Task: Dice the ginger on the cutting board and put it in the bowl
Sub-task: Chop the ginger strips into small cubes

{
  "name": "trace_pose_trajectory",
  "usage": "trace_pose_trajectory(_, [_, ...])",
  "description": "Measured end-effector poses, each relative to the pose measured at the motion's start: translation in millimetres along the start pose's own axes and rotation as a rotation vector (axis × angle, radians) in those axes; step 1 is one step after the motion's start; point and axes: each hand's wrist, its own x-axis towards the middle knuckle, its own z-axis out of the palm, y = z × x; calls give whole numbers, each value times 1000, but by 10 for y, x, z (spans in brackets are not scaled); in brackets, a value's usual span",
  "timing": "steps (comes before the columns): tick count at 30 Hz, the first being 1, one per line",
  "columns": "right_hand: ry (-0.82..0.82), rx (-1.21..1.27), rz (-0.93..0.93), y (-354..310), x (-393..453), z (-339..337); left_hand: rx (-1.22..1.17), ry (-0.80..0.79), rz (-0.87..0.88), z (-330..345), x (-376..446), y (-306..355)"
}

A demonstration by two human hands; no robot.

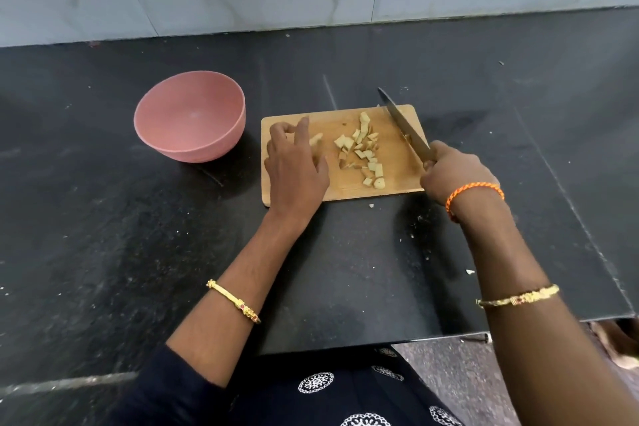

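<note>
Gripping knife (404, 126), right hand (456, 173) over ginger (363, 152).

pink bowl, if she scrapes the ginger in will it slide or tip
The pink bowl looks like thin empty plastic, so probably light and apt to slide on the smooth black counter. Its base looks narrower than its rim, so a knock there might tip it.

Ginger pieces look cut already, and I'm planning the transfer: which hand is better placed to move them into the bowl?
Left, probably. The left hand is free, resting on the cutting board beside the ginger pieces, on the pink bowl side. The right hand grips the knife.
</note>
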Motion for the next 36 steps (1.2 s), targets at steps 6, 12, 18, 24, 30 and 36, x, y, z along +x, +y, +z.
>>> trace_pose_trajectory(6, [0,-100,-83,-85,-169,139,-136,-19,-56,1,68,-103])
trace_pose_trajectory(12, [11,1,-115,-11,-452,262,-456,175,-184,3,-38,-132])
trace_pose_trajectory(18, [1,164,67,34,-579,309,-689,323,-313,52,-82,-167])
trace_pose_trajectory(24, [-89,165,12,-262,-725,370,-803,349,-385,41,-91,-217])
trace_pose_trajectory(30, [-155,211,-58,-610,-859,503,-847,365,-438,36,-87,-205])
trace_pose_trajectory(36, [-177,281,-88,-713,-817,559,-908,310,-457,-33,-89,-179])
